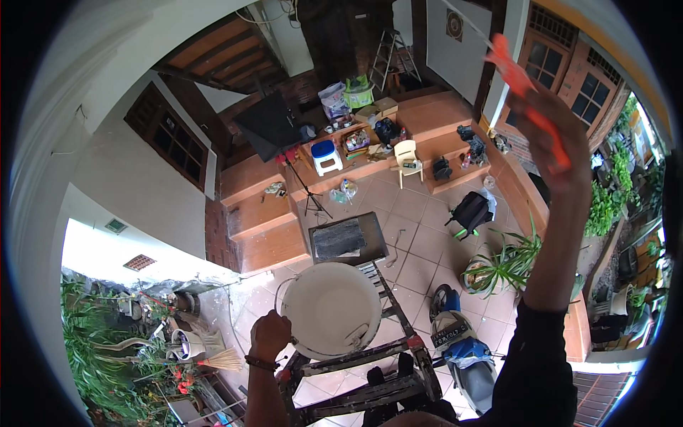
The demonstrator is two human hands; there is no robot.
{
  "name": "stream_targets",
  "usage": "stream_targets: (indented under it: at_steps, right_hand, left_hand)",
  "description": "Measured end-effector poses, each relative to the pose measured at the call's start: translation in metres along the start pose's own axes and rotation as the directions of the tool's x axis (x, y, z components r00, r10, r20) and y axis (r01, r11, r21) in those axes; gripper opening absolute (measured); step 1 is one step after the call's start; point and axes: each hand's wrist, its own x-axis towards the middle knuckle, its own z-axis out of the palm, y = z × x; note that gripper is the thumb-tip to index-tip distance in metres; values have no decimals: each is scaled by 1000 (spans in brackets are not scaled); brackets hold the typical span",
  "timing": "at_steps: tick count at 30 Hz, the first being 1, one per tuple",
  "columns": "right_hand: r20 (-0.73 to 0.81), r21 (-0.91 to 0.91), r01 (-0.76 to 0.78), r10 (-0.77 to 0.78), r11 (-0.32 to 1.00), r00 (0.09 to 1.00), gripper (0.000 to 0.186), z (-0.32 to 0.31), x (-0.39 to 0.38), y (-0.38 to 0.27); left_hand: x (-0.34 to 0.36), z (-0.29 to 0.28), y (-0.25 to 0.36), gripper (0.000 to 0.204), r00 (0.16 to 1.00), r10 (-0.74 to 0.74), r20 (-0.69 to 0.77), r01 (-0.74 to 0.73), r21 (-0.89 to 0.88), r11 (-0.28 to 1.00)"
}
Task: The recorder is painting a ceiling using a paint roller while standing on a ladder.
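My right hand (551,135) is raised high at the upper right. It is closed around the orange handle (514,67) of a tool whose thin pale rod, like a paint roller's, runs up to the picture's edge; the tool's head is out of view. Below, a large off-white bucket (331,302) stands on top of a dark, paint-spotted stepladder (348,364). Pale material coats its inside, and something thin and curved lies along its lower right wall. My left hand (270,334) is a fist at the bucket's left rim, where its wire handle runs down; the fingertips are hidden.
Tiled floor lies far below. A blue motorcycle (466,359) stands right of the ladder, with a potted plant (491,270) beyond. A dark mat (348,238), a tripod-mounted softbox (267,128), stools and bags are ahead. Plants (99,349) crowd the lower left.
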Motion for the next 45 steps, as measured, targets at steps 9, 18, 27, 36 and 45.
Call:
stream_targets:
  at_steps: [9, 18, 27, 36, 45]
  right_hand:
    - [45, 86, 60, -64, 994, 997, 28, -24, 253, 73]
    - [240, 224, 28, -83, 974, 967, 23, -24, 191, 62]
    - [17, 18, 25, -26, 1000, 1000, 49, -23, -55, -21]
    - [-309, -451, -11, -145, 892, 940, 84, -27, -236, -54]
    - [-84, -18, 2, -3, 1000, 996, 58, -11, -53, 2]
  left_hand:
    - [8, -7, 4, 36, 988, -27, 153, 36, -54, 998]
    - [5, -5, -8, 37, 991, -38, 130, 48, -79, 996]
    - [4, 13, -36, 36, 979, 138, 147, -129, -69, 989]
    - [9, 7, -23, 37, 988, -53, 147, 70, -109, 992]
    - [12, 23, -39, 32, 982, 84, 172, -89, 23, 996]
